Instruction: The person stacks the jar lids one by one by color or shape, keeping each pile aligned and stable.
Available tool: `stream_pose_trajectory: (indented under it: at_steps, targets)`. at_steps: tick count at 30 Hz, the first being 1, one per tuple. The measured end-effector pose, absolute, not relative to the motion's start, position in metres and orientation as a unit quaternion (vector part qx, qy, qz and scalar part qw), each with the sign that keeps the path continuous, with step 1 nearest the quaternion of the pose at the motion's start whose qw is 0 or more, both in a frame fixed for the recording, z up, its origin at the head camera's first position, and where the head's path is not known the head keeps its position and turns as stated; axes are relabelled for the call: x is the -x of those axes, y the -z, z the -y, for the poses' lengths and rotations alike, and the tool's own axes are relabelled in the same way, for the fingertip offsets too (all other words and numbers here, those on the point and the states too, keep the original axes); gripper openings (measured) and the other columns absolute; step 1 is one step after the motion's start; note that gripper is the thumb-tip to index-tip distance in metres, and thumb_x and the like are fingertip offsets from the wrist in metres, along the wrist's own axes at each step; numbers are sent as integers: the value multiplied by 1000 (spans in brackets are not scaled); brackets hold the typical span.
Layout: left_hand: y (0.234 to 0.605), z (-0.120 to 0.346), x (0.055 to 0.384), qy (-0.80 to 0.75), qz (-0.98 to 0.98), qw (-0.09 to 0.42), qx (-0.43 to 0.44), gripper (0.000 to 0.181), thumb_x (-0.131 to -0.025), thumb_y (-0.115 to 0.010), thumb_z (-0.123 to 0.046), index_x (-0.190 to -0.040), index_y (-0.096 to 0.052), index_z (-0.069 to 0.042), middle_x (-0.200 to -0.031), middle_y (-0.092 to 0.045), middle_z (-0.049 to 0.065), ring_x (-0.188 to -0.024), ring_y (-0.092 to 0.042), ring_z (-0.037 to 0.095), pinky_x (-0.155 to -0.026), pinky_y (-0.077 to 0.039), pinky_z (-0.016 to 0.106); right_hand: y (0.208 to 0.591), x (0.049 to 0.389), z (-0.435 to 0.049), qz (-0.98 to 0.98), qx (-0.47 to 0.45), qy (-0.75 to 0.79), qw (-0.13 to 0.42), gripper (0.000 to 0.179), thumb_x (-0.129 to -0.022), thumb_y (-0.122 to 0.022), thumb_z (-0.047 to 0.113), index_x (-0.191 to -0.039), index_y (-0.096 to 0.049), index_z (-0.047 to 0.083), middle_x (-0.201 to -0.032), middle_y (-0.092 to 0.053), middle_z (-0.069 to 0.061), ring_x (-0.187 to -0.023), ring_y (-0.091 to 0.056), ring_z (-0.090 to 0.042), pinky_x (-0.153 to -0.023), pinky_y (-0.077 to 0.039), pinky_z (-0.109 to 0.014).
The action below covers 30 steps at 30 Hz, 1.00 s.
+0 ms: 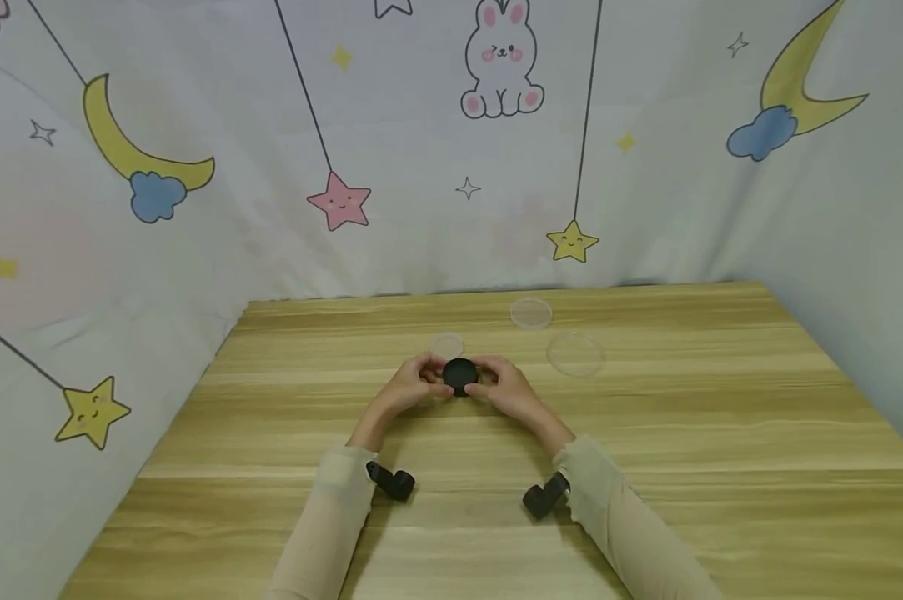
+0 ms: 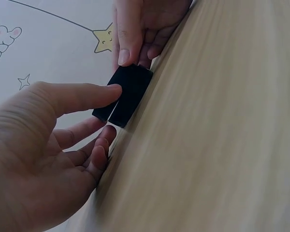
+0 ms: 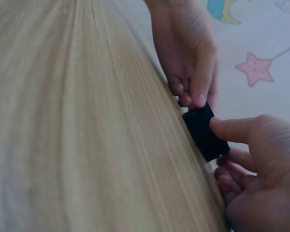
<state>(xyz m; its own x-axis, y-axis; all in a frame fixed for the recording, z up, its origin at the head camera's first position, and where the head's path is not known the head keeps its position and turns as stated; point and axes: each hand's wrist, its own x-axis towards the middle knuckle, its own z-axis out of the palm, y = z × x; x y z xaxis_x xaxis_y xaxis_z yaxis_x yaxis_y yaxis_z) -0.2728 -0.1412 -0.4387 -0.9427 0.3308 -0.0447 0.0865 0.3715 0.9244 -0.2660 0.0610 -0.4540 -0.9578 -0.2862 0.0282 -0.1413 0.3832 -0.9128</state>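
Observation:
A small round black case (image 1: 460, 377) stands on the wooden table between the two hands. Its flat top faces up in the head view. In the left wrist view a thin slanting gap runs between its upper part and its lower part (image 2: 130, 99), widest by the left hand. My left hand (image 1: 413, 385) pinches it from the left, the thumb on the near side and the fingers behind. From the right, my right hand (image 1: 507, 387) pinches it with thumb and fingers; the right thumb (image 3: 232, 129) presses its side. The case's inside is hidden.
Three clear round discs lie beyond the hands: a small disc (image 1: 447, 345) just behind the case, another disc (image 1: 531, 313) near the back edge, and a larger disc (image 1: 575, 354) to the right. A printed cloth (image 1: 436, 250) hangs behind the wooden table (image 1: 721, 417).

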Motion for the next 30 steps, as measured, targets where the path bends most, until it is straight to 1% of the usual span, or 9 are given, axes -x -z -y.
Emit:
stream_pose_trajectory:
  at_steps: [3, 11, 15, 18, 22, 30]
  targets:
    - [439, 140, 273, -547, -819, 110, -130, 45, -80, -72, -1, -120, -55, 9, -97, -57, 10, -80, -49, 13, -70, -42, 21, 454, 266, -62, -833, 129, 535, 65, 48, -89, -71, 15, -135, -58, 7, -138, -54, -17, -128, -52, -33, -107, -42, -49]
    - [442, 141, 274, -536, -827, 106, -133, 47, -81, -73, -2, -123, -55, 9, -102, -57, 15, -81, -48, 15, -69, -41, 21, 454, 265, -63, -838, 124, 527, 63, 49, -89, -70, 18, -136, -57, 8, -133, -56, -16, -123, -54, -32, -104, -43, -48]
    - [443, 141, 274, -530, -831, 104, -129, 47, -81, -74, -2, -123, -57, 9, -99, -57, 12, -80, -47, 15, -68, -41, 20, 454, 265, -63, -844, 127, 517, 64, 49, -90, -69, 20, -136, -56, 7, -132, -57, -16, -122, -55, -32, -103, -44, -48]
    - [429, 138, 265, -530, -831, 108, -128, 46, -81, -73, 0, -122, -56, 11, -99, -57, 17, -79, -47, 15, -67, -41, 19, 453, 265, -64, -844, 134, 515, 64, 49, -90, -69, 18, -136, -56, 6, -132, -57, -16, -122, -55, -32, -103, -44, -48]
    - [410, 134, 252, -534, -828, 109, -132, 45, -81, -71, 3, -122, -56, 14, -104, -57, 26, -79, -48, 17, -67, -40, 19, 452, 265, -65, -843, 138, 516, 68, 52, -89, -70, 14, -137, -55, 5, -132, -58, -17, -122, -55, -33, -102, -45, -48]
    - [406, 132, 248, -535, -828, 101, -132, 45, -81, -72, 3, -122, -57, 13, -105, -58, 28, -79, -48, 17, -67, -40, 19, 452, 267, -65, -847, 137, 509, 68, 52, -89, -70, 13, -138, -54, 6, -127, -61, -17, -118, -56, -31, -101, -46, -47]
